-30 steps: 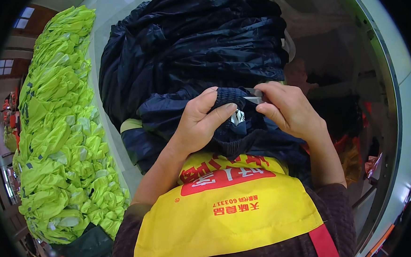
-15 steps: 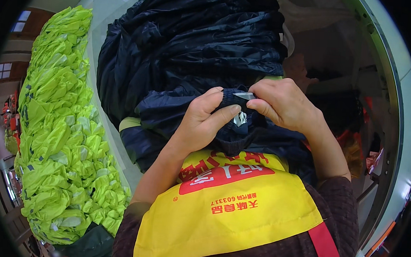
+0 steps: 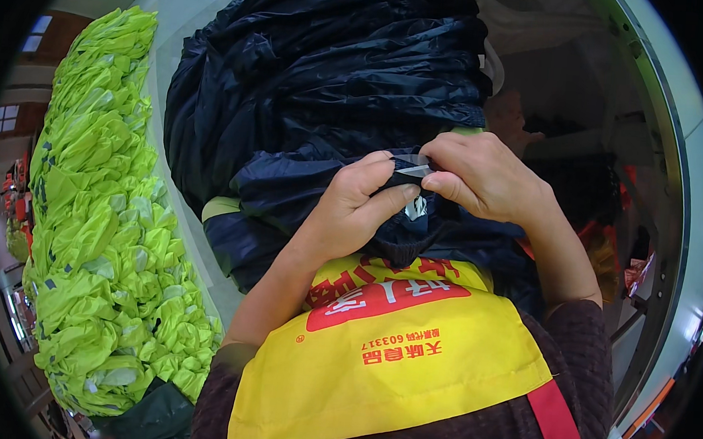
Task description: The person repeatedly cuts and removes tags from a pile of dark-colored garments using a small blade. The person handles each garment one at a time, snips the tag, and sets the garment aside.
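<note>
From the left, we see a heap of neon-yellow garments (image 3: 93,228) running along the left side of the pale counter (image 3: 164,119); we cannot tell whether the counter bears it. Right of that bare strip, a dark heap (image 3: 337,66) of glossy cloth fills the counter's middle, reaching toward its far edge. In front of this heap, nearest us, lies the dark garment (image 3: 289,185). Our left hand (image 3: 361,200) pinches a fold of it between thumb and fingers, closed firmly as far as we can judge. Just right of those fingertips, the slim blades of the metal snips (image 3: 413,170) point left and seem slightly parted. Our right hand (image 3: 479,179) curls around the snips, hiding their grips.

We judge that a nick is the main risk: the blade tips sit close to the left thumb, so a slipping fold or a hasty squeeze could catch skin or cut the cloth. Dark on dark also makes the cutting line hard for us to follow.

The garment lies under and between both hands, its ribbed edge (image 3: 400,251) just below them, a shiny patch (image 3: 415,207) beside the left thumb.
</note>
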Motion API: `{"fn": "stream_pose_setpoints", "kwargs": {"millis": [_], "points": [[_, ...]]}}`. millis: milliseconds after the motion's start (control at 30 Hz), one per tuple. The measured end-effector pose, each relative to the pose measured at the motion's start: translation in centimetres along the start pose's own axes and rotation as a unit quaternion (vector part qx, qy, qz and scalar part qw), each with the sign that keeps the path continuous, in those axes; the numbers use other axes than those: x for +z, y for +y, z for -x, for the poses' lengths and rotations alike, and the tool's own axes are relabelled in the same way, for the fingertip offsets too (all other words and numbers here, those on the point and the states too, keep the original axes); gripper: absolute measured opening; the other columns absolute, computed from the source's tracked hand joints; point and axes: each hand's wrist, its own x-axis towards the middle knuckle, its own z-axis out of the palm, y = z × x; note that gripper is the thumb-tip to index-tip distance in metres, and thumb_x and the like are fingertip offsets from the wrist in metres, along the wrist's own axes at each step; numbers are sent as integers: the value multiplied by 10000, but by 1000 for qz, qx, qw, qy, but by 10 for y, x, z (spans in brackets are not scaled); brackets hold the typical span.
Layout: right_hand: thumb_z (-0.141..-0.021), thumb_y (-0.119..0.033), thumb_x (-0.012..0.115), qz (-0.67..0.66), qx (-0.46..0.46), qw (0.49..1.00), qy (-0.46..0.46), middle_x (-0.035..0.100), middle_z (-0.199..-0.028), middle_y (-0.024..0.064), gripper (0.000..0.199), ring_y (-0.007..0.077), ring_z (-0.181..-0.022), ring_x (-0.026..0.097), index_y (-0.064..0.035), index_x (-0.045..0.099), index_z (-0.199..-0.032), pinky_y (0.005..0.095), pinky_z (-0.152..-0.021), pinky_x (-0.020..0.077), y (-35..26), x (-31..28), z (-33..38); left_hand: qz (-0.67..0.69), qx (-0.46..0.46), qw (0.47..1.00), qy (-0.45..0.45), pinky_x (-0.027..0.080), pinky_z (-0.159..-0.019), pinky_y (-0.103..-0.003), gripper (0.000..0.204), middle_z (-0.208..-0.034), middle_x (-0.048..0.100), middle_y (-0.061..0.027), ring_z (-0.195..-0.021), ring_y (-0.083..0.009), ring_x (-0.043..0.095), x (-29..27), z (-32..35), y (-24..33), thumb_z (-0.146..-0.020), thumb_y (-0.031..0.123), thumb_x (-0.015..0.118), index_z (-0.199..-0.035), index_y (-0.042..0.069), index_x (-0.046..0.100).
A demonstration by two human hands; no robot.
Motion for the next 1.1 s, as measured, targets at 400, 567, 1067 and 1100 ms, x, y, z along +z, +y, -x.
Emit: {"fn": "stream_pose_setpoints", "kwargs": {"millis": [400, 567, 1067, 1100], "points": [[-860, -213, 539, -328, 88, 935, 99, 598, -913, 39, 231, 103, -731, 529, -21, 589, -977, 243, -669, 434, 23, 12, -8, 60, -18, 998, -6, 425, -718, -216, 159, -887, 558, -22, -808, -96, 542, 1, 0, 3, -838, 61, 583, -971, -15, 625], [-725, -146, 633, -471, 70, 878, -54, 607, -1033, 55, 451, 108, -821, 570, 6, 569, -1144, 241, -757, 454, 33, 36, -32, 100, -42, 994, -7, 429, -729, -225, 169, -924, 564, -24, -819, -105, 546, -5, 6, 8, -808, 79, 638, -955, -4, 630], [-752, -52, 707, -268, 154, 919, 244, 556, -645, 21, 143, 76, -540, 486, -26, 574, -799, 212, -512, 376, -23, 62, 11, 60, 51, 957, 280, 455, -858, -267, 236, -989, 646, -102, -937, -178, 609, -30, 14, -13, -869, 33, 496, -1075, -10, 604], [-765, -59, 701, -251, 140, 926, 245, 552, -634, 6, 134, 51, -541, 470, -28, 578, -808, 198, -509, 357, -25, 67, 10, 155, 65, 951, 260, 445, -887, -285, 243, -1005, 640, -112, -961, -191, 604, -27, 10, -20, -891, 66, 467, -1084, -17, 589]]}}
